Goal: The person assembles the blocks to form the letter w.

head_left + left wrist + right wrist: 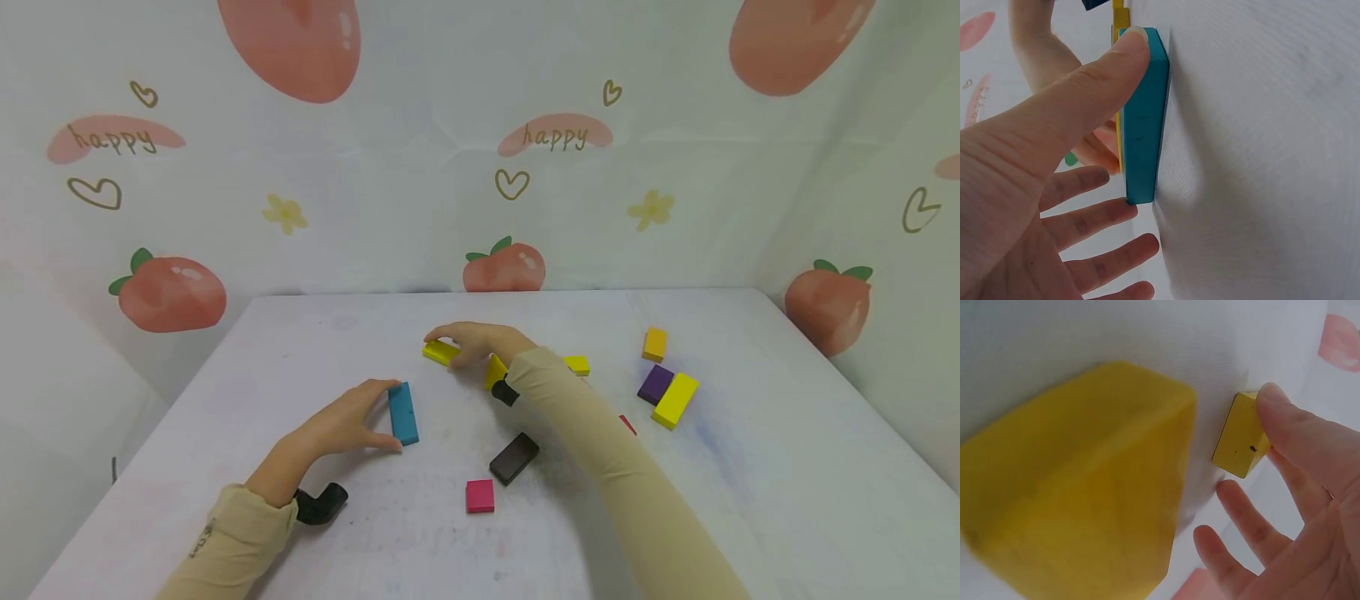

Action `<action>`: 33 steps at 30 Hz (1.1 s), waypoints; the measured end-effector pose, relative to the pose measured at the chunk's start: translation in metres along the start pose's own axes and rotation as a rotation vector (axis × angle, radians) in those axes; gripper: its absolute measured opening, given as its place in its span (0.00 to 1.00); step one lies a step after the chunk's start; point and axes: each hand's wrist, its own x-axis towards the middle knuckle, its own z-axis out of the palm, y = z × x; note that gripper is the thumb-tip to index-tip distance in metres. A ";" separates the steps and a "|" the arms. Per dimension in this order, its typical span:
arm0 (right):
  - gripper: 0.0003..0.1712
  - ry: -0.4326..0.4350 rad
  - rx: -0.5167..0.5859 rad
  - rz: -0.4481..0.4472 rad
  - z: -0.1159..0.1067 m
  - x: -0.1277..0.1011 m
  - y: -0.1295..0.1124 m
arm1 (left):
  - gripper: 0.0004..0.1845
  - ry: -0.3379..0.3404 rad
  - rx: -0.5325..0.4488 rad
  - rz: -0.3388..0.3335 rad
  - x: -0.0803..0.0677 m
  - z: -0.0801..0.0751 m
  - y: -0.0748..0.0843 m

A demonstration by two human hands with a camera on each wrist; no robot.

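Note:
A blue rectangular block (403, 414) lies on the table within the span of my left hand (341, 425). The thumb is at its near end and fingertips are by its far end. Those fingers (1100, 215) are spread in the left wrist view, and firm contact is unclear. Farther back, my right hand (480, 340) pinches a yellow block (440, 352) between thumb and a partly hidden finger; its other fingers (1250, 522) stay apart from it. A second yellow block, with a slanted face (1085, 487), stands close to the right wrist, partly hidden by it in the head view (495, 371).
Nearer me lie a black block (514, 458) and a pink square block (480, 496). To the right are a purple block (656, 384), a long yellow block (675, 401) and an orange-yellow block (655, 344). Behind the right sleeve, another yellow block (577, 365) and a red piece (627, 425) show partly.

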 end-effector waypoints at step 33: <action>0.33 0.019 -0.009 0.016 0.000 0.000 -0.002 | 0.39 0.069 0.108 0.004 0.036 0.013 0.031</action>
